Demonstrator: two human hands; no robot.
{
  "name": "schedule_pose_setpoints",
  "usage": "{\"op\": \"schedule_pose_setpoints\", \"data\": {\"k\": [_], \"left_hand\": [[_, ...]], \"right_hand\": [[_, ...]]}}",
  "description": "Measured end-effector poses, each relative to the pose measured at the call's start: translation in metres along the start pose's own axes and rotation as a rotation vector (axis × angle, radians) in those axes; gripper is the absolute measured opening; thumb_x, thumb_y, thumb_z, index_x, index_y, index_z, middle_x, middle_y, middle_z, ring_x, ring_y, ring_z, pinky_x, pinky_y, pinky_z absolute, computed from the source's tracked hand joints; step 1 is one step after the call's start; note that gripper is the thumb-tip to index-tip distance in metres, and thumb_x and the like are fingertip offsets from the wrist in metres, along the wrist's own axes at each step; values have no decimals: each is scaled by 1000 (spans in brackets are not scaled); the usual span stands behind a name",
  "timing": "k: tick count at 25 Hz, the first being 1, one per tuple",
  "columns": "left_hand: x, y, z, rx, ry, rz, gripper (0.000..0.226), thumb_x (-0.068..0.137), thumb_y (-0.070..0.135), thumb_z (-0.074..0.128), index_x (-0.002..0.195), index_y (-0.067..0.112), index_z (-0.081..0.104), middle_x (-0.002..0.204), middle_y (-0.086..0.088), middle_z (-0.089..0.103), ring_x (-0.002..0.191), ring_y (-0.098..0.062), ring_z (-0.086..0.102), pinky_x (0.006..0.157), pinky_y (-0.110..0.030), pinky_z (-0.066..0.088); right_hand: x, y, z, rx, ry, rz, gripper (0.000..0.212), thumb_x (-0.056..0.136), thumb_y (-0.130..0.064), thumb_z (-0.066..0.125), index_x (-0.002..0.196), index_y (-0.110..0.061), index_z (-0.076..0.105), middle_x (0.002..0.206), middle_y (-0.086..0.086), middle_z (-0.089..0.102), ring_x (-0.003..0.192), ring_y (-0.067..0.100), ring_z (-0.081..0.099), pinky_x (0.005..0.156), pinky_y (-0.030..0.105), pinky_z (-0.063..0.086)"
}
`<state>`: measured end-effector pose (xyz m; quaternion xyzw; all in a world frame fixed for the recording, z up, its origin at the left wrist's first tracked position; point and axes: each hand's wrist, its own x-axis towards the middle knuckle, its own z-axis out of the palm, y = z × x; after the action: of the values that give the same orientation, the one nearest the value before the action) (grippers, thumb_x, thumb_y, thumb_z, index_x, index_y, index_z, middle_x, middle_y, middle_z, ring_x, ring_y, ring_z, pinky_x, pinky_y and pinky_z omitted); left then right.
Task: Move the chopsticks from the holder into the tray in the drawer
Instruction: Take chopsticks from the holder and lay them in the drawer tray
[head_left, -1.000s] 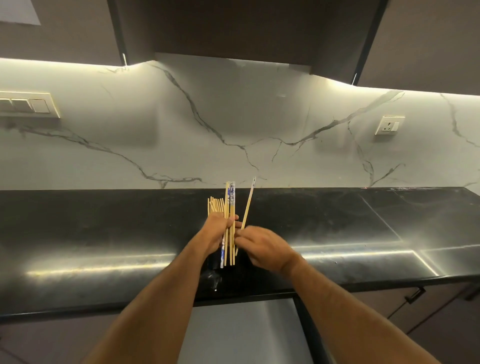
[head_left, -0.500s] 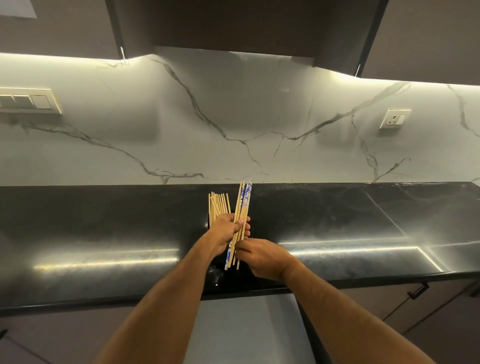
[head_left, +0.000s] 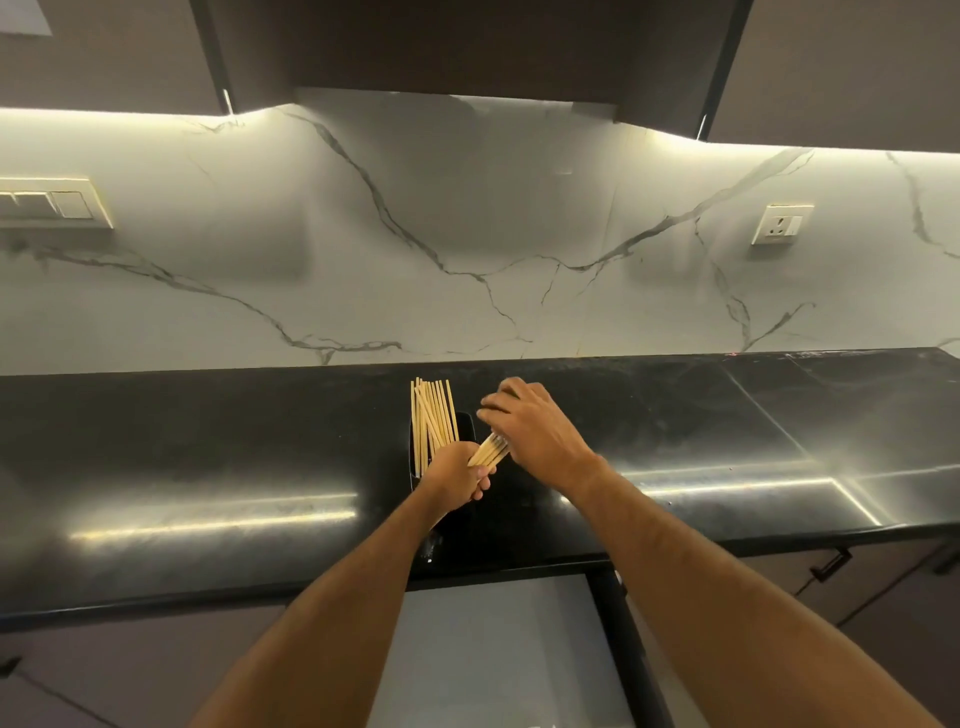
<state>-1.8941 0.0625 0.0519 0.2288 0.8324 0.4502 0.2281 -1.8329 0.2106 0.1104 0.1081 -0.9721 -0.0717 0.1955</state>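
A black holder (head_left: 415, 457) stands on the dark counter with several pale wooden chopsticks (head_left: 431, 415) upright in it. My left hand (head_left: 457, 475) is closed around a small bundle of chopsticks (head_left: 488, 451) just right of the holder, tilted up to the right. My right hand (head_left: 530, 431) lies over the upper part of that bundle and hides its tips. Below the counter edge, a pale grey surface (head_left: 493, 649) shows; I cannot tell whether it is the drawer, and no tray is in view.
The black counter (head_left: 208, 457) runs the full width, backed by a white marble wall with a switch plate (head_left: 52, 202) at left and a socket (head_left: 782, 223) at right. Dark cabinets hang overhead. Cabinet fronts with a handle (head_left: 831, 564) sit at lower right.
The bundle has tilted from nearly upright to leaning right. My right hand rose from the bundle's lower end to cover its upper end, and the blue-patterned chopsticks are hidden.
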Motion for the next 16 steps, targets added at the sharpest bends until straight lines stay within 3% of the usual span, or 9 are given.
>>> {"op": "schedule_pose_setpoints", "data": {"k": [3, 6, 10, 14, 16], "left_hand": [[-3, -5, -4, 73, -35, 7, 17, 102, 8, 51, 113, 5, 64, 87, -6, 66, 72, -12, 61, 65, -21, 49], [-4, -9, -9, 141, -65, 31, 17, 102, 11, 53, 113, 5, 65, 91, -8, 68, 76, -13, 63, 75, -24, 53], [-4, -21, -13, 156, -55, 20, 17, 102, 13, 54, 113, 6, 65, 90, -9, 69, 75, -15, 65, 73, -25, 52], [-2, -34, -24, 140, 5, -31, 15, 102, 11, 55, 109, 7, 66, 85, -6, 70, 69, -12, 65, 65, -23, 53], [0, -40, -31, 98, 71, -77, 15, 101, 8, 53, 107, 5, 66, 84, -7, 70, 67, -13, 65, 61, -23, 54]], "right_hand": [[1, 7, -7, -95, -192, -33, 23, 88, -35, 74, 110, -28, 75, 109, -8, 70, 115, 18, 43, 93, 40, 38], [-1, 8, -5, -90, -184, -25, 17, 89, -37, 72, 103, -29, 76, 98, -8, 68, 107, 16, 42, 88, 38, 35], [1, 16, -1, -160, -173, 55, 26, 85, -40, 77, 106, -24, 74, 105, -2, 66, 109, 18, 49, 90, 36, 41], [-4, 42, -10, -156, -55, 211, 13, 86, -14, 76, 99, -15, 73, 100, 5, 66, 100, 22, 57, 94, 36, 49], [-10, 61, -16, -170, -12, 332, 17, 84, -5, 74, 100, -10, 72, 100, 10, 67, 99, 26, 59, 94, 38, 51]]}}
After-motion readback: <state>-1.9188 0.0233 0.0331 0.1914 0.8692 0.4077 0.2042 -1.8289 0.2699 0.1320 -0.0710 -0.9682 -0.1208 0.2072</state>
